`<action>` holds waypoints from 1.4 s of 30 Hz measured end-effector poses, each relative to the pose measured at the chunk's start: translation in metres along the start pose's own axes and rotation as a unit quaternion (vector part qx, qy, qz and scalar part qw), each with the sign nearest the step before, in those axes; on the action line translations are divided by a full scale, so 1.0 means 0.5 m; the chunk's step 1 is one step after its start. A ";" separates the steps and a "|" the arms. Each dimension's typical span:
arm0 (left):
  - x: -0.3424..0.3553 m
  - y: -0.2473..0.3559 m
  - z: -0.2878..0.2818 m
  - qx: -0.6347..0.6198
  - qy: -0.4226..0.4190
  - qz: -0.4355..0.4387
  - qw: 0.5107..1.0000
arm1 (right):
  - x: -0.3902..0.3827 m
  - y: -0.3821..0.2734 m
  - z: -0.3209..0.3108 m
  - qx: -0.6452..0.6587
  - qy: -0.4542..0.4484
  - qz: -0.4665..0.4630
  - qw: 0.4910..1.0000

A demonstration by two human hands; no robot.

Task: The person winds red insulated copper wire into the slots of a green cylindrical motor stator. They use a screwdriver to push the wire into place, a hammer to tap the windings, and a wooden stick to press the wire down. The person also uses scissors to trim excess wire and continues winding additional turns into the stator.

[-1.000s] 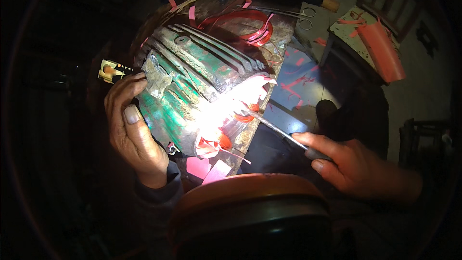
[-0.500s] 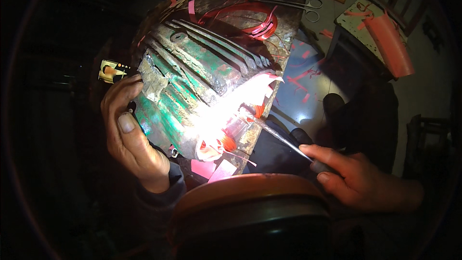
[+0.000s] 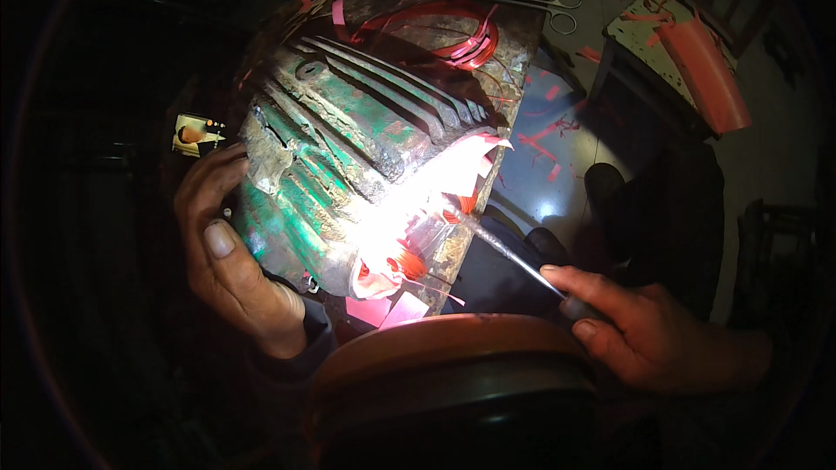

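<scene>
A worn green motor housing (image 3: 340, 113) with cooling fins lies on its side. My left hand (image 3: 231, 248) curls around its left end, fingers wrapped behind and thumb bent along it. In my right hand (image 3: 640, 322) is a screwdriver-like tool (image 3: 505, 251) with a long metal shaft and dark handle. Its shaft reaches into the motor's open end, where glare hides the tip. Red wire coils (image 3: 407, 261) show in that opening beside pink insulating paper (image 3: 373, 283).
The motor rests on a worn wooden bench (image 3: 453, 252). Behind it lie a red wire coil (image 3: 475, 50) and scissor-handled forceps (image 3: 562, 13). A small table (image 3: 623, 30) at right bears a curved red sheet (image 3: 704, 74). A round-rimmed object (image 3: 453, 331) stands near me.
The motor and my left hand appear slightly farther left in the picture. My right hand stays nearly in place, with the tool's tip now lost in the glare.
</scene>
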State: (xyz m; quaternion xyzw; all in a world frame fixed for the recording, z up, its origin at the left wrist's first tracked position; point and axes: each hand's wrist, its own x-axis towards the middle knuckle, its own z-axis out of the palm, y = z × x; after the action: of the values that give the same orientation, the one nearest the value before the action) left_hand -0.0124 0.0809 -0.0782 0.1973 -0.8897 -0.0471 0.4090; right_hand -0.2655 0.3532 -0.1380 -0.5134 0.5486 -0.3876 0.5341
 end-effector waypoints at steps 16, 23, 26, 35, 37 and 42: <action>0.005 -0.015 -0.013 0.016 -0.039 0.009 0.999 | 0.018 -0.010 -0.046 0.021 -0.051 0.125 0.991; -0.002 -0.023 -0.019 0.022 -0.048 0.007 0.999 | 0.022 0.005 -0.063 0.005 -0.058 0.090 0.994; -0.002 -0.019 -0.017 0.021 -0.048 0.007 0.999 | 0.022 0.007 -0.064 0.014 -0.064 0.112 0.992; 0.001 -0.026 -0.025 0.022 -0.061 0.008 0.998 | 0.030 0.006 -0.058 0.028 -0.067 0.111 0.991; 0.002 -0.024 -0.026 0.026 -0.063 0.006 0.998 | 0.036 0.003 -0.064 0.020 -0.071 0.118 0.990; 0.004 -0.006 -0.013 0.015 -0.036 -0.009 0.999 | 0.053 0.020 -0.107 0.055 -0.111 0.148 0.981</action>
State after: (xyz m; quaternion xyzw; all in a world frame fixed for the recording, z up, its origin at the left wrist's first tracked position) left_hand -0.0076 0.0777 -0.0731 0.2094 -0.9028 -0.0445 0.3731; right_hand -0.3171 0.3224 -0.1456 -0.4364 0.5332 -0.2744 0.6708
